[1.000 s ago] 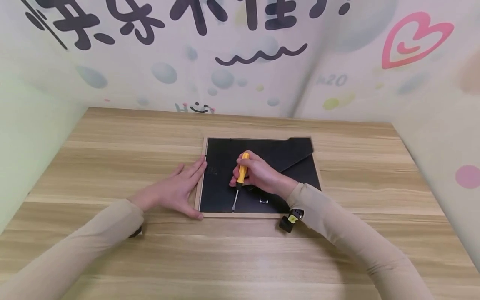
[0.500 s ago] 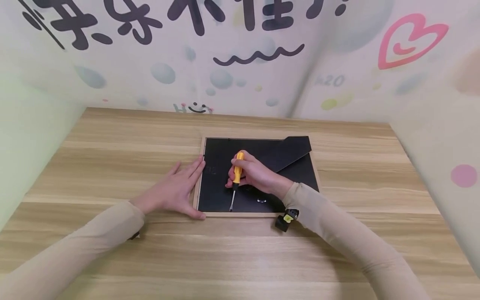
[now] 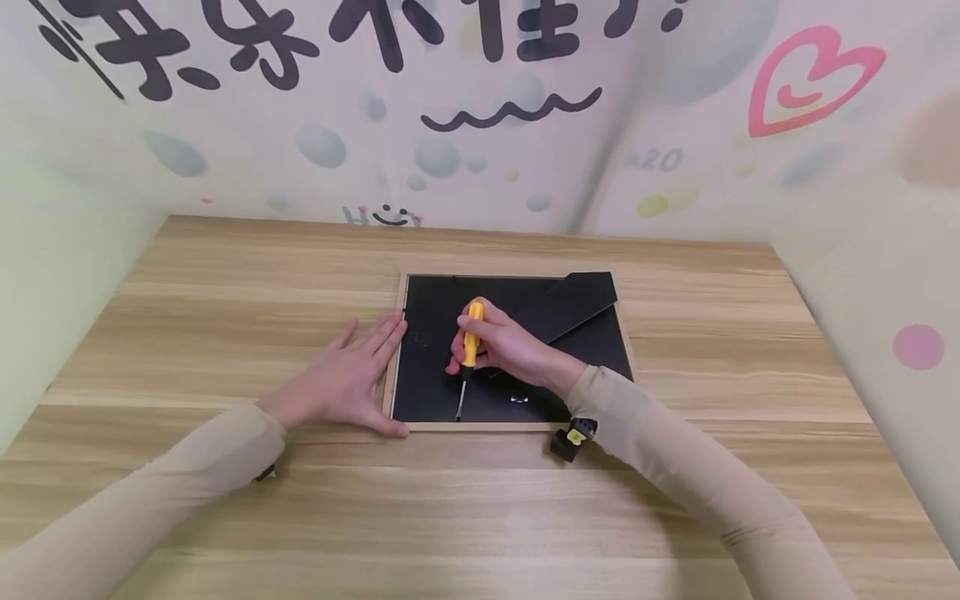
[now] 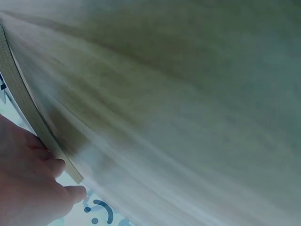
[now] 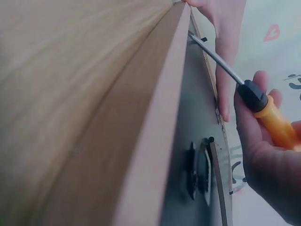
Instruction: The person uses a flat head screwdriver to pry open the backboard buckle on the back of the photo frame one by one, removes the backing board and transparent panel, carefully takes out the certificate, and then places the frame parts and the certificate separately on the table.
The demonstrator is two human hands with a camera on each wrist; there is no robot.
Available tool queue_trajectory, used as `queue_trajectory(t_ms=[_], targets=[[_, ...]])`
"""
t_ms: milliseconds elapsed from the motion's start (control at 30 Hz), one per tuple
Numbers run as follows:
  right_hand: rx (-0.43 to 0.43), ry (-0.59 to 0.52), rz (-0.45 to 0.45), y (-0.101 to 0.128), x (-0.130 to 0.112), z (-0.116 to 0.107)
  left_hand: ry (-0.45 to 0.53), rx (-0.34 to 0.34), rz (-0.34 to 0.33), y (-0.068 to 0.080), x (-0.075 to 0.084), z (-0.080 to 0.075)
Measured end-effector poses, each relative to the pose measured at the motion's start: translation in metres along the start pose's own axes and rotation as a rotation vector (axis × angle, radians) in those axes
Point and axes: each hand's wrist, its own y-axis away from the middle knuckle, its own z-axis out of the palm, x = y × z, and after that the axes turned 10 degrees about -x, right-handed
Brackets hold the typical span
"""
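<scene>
A white wall (image 3: 285, 158) printed with bold dark lettering, pale bubbles and a pink heart rises behind a table (image 3: 480, 525) with striped light-wood grain. On it, face down near the middle, lies a rectangular picture frame (image 3: 495, 427) with a thin pale wooden border, a black backing board (image 3: 431, 367), an angled black stand flap (image 3: 577, 300) and a small shiny metal fitting (image 3: 519, 400).

The left hand (image 3: 345, 379) rests at the frame's left end, fingers fairly straight, thumb spread apart at the near corner. The right hand (image 3: 513, 346) pinches a yellow-handled, black-collared screwdriver (image 3: 472, 329) between thumb and fingers; its steel tip meets the near inner edge, close to a small black tab (image 5: 203, 40).

The frame looks light and stiff, likely to slide on the smooth wood, so bracing its border or corners seems best. The thin board would probably dent or scratch under a slipping blade. The screwdriver's thick, probably plastic handle should give secure purchase; the slim shaft, less.
</scene>
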Motion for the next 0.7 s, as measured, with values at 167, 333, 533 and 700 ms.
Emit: queue_trajectory(t_ms=[167, 333, 533, 700], targets=[[-0.017, 0.062, -0.051, 0.003, 0.0, 0.003, 0.004, 0.001, 0.0, 0.001, 0.0, 0.002], [-0.011, 0.2, -0.118, 0.011, -0.003, 0.011, -0.012, -0.009, -0.014, -0.001, 0.0, 0.001], [0.0, 0.269, -0.176, 0.023, -0.003, 0.019, -0.045, 0.0, -0.015, -0.001, -0.001, 0.003], [-0.043, 0.355, -0.265, 0.029, -0.002, 0.027, -0.069, -0.012, -0.031, -0.001, -0.002, 0.002]])
